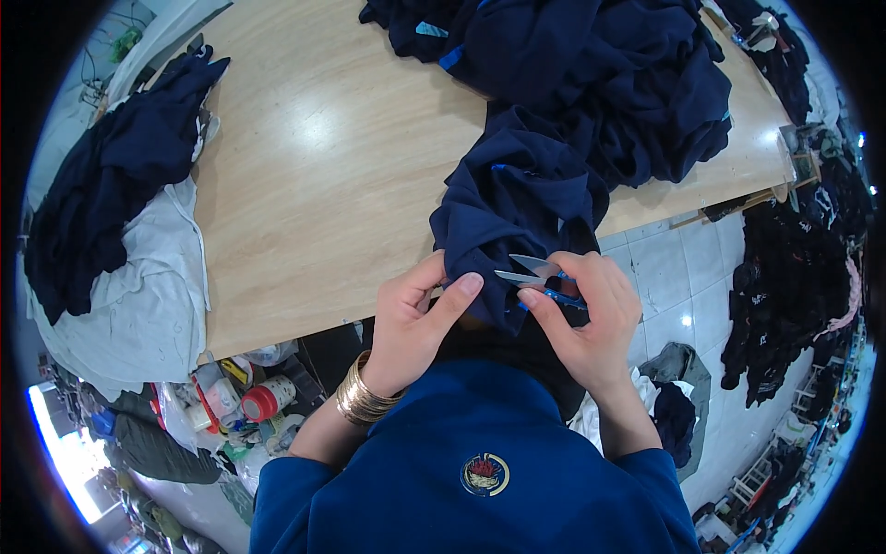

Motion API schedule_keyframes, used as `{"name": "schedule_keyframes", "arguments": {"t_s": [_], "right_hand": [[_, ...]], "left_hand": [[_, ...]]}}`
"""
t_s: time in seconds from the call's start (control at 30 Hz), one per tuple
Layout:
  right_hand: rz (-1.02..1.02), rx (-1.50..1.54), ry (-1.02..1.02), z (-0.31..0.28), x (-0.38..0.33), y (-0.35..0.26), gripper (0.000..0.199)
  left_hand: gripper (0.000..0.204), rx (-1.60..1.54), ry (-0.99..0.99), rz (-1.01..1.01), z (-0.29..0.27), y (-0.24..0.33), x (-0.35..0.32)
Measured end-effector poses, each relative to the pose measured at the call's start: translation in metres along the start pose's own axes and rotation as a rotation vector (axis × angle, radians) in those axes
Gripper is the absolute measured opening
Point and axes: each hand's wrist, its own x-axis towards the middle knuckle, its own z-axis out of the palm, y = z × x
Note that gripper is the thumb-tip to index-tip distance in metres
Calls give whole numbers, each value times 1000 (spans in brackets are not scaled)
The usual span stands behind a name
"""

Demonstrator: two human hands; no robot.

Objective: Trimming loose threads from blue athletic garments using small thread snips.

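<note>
A navy blue garment (pixel 517 189) hangs over the near edge of the wooden table, bunched and folded. My left hand (pixel 420 309) pinches its fabric between thumb and fingers, the thumb lying on top. In my right hand (pixel 595 309) is a pair of small scissors (pixel 531 273) with blue handles. Their two blades are spread apart and point left, over the cloth and close to my left thumb. Whether a thread or cloth lies between the blades is too small to tell.
A large heap of navy garments (pixel 591 74) covers the table's far right. Dark and white cloths (pixel 120 185) drape over its left end. Below the table (pixel 305 185) at left are bags and a red jar (pixel 268 399). Dark clothes (pixel 780 286) lie on the tiled floor at right.
</note>
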Motion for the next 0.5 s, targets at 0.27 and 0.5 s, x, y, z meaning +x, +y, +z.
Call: {"name": "schedule_keyframes", "arguments": {"t_s": [0.27, 0.5], "right_hand": [[-3, -9, 12, 0, 0, -1, 22], [15, 6, -11, -1, 0, -1, 23]], "left_hand": [[25, -14, 4, 10, 1, -1, 0], [22, -21, 27, 4, 5, 2, 1]]}}
